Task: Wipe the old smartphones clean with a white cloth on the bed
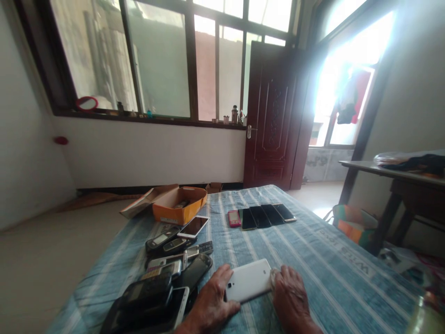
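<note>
A white smartphone (248, 280) is held back side up, low over the striped bedsheet (333, 273). My left hand (217, 294) grips its left end between thumb and fingers, beside the camera lens. At the other end my right hand (290, 294) is closed on a small pale wad (273, 278), pressed against the phone's edge; whether it is cloth or tissue I cannot tell. Close to my left hand lies a heap of old mobile phones, among them a black phone (195, 269) and a white-framed phone (181, 304).
Beyond my hands, a pink phone (234, 218) lies in a row with several dark-screened phones (266, 216). An open orange box (179, 211) stands at the far left edge of the bed, near a white tablet-like phone (195, 227). A table (365, 166) is at right.
</note>
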`<state>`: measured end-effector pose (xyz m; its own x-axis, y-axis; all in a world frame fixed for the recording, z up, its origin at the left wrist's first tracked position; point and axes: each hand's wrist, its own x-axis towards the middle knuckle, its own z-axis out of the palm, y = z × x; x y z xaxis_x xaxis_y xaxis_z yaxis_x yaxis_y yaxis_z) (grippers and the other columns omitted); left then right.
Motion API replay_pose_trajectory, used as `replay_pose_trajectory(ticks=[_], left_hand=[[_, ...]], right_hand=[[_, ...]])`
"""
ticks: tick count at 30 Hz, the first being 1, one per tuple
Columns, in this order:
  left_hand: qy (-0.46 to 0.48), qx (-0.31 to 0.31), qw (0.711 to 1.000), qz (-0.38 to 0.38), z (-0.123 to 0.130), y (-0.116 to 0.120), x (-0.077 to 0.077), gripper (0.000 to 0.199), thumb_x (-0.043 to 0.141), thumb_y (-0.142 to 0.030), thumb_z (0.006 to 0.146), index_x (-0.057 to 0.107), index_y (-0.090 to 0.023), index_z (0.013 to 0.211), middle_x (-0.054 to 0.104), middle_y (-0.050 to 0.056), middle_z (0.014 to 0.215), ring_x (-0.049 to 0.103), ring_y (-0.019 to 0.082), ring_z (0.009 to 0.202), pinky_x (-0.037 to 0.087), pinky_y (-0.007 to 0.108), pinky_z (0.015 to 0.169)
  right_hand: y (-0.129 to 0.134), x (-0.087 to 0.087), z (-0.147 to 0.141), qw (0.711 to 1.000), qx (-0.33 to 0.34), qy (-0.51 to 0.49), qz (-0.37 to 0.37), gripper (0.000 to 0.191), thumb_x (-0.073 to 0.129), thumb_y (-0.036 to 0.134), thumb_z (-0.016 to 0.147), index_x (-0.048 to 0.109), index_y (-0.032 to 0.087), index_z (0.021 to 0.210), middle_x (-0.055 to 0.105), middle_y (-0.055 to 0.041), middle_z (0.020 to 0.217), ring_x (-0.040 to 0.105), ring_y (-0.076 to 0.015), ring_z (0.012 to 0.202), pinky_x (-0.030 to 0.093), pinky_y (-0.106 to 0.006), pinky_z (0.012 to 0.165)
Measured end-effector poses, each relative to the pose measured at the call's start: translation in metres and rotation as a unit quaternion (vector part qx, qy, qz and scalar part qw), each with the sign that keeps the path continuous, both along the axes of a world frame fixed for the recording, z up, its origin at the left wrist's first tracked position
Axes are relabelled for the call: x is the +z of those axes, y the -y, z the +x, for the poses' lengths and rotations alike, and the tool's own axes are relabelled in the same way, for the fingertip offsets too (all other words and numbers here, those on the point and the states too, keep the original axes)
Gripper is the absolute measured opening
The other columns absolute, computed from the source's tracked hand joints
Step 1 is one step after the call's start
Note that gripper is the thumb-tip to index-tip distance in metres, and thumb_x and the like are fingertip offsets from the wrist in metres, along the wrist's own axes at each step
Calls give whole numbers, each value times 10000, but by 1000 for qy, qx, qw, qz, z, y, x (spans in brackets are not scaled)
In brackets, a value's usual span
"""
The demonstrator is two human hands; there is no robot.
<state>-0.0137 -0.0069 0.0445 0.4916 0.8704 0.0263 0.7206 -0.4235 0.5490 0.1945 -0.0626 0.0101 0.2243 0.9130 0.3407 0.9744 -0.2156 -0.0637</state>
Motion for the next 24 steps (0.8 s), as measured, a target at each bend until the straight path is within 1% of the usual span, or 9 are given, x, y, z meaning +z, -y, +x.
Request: replay_pose_trajectory(ticks=[4, 6, 9, 13, 17, 21, 24], left_hand=[[2, -2, 1000, -4, -1, 1, 2, 739, 662, -194, 552, 545, -116, 1277, 444, 155, 1424, 397, 295, 1321, 306, 375, 1108], [3, -2, 1000, -5, -1, 3, 4, 739, 654, -187, 546, 549, -122, 1275, 451, 144, 1422, 407, 285, 1315, 308, 367, 1106], [4, 8, 1000, -11, 0, 5, 7, 758, 654, -193, 538, 542, -89, 1281, 448, 160, 1420, 402, 284, 1318, 302, 353, 1108], [6, 10, 1000, -17, 1, 5, 8, 757, 659, -202, 527, 558, -119, 1273, 461, 141, 1415, 403, 287, 1317, 307, 363, 1104], [1, 17, 1000, -14, 0, 1, 3, 775, 656, -191, 506, 561, -115, 1271, 464, 141, 1412, 403, 296, 1318, 306, 363, 1102], [-4, 16, 1000, -19, -2, -1, 0, 803, 663, -188, 488, 551, -81, 1276, 439, 163, 1426, 412, 302, 1310, 324, 344, 1091], [-5, 15, 1000, -26, -2, -1, 0, 796, 672, -198, 488, 559, -118, 1272, 442, 131, 1431, 410, 309, 1309, 324, 357, 1093]], right_hand=[[-12, 2, 3, 999, 12, -25, -17, 386, 336, 50, 889, 690, 200, 927, 631, -95, 937, 538, -246, 910, 318, -357, 804], [-24, 8, 2, 998, 13, -41, -36, 374, 339, 56, 887, 691, 181, 899, 629, -107, 953, 540, -256, 922, 319, -358, 796], [-44, 19, -3, 996, 8, -60, -59, 365, 335, 78, 895, 688, 163, 934, 628, -126, 974, 545, -274, 940, 324, -361, 781], [-63, 27, -9, 995, 6, -64, -77, 376, 325, 75, 890, 686, 159, 948, 628, -140, 992, 552, -294, 953, 333, -373, 777], [-73, 26, -9, 995, 19, -62, -75, 376, 323, 76, 888, 683, 161, 957, 629, -144, 998, 554, -296, 956, 341, -377, 774], [-78, 24, -9, 995, 47, -54, -68, 364, 336, 82, 885, 686, 170, 935, 626, -144, 996, 550, -293, 955, 341, -381, 780], [-79, 23, -14, 994, 79, -54, -59, 355, 344, 88, 886, 684, 183, 915, 625, -134, 982, 546, -289, 939, 341, -385, 785]])
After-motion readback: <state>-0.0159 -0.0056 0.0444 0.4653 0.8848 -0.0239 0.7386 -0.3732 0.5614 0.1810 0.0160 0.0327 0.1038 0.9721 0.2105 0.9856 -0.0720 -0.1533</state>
